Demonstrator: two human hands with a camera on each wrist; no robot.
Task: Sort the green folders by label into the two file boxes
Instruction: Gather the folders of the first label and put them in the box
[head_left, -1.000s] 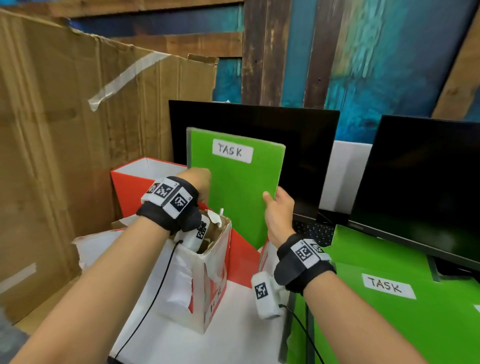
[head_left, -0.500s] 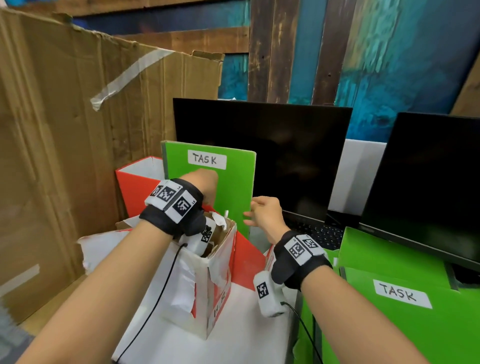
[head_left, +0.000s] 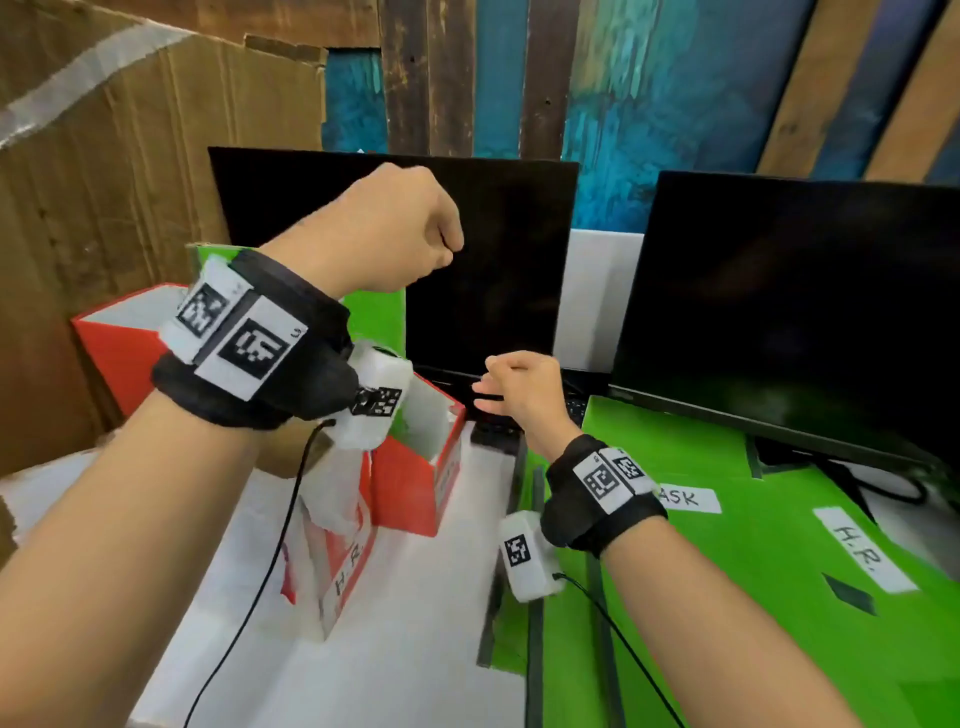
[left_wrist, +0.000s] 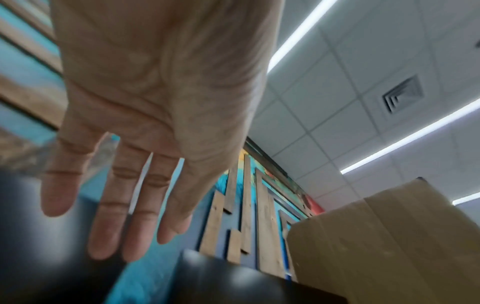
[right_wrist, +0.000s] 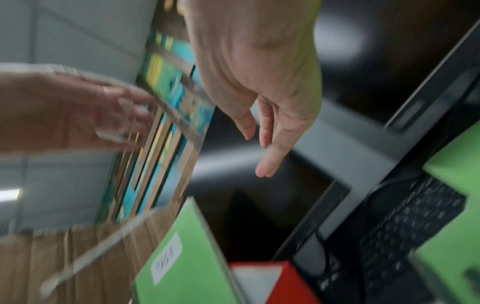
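Now the red box (head_left: 130, 353) at nine o'clock holds one green folder (head_left: 374, 317) upright; more folders (head_left: 753, 551) lie at four o'clock. Both the left hand (head_left: 384, 228) and right hand (head_left: 524, 384) hang loose, holding nothing. Better read each label before lifting.

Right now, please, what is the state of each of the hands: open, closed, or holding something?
Left hand: open, fingers straight, holding nothing.
Right hand: open, fingers relaxed, holding nothing.
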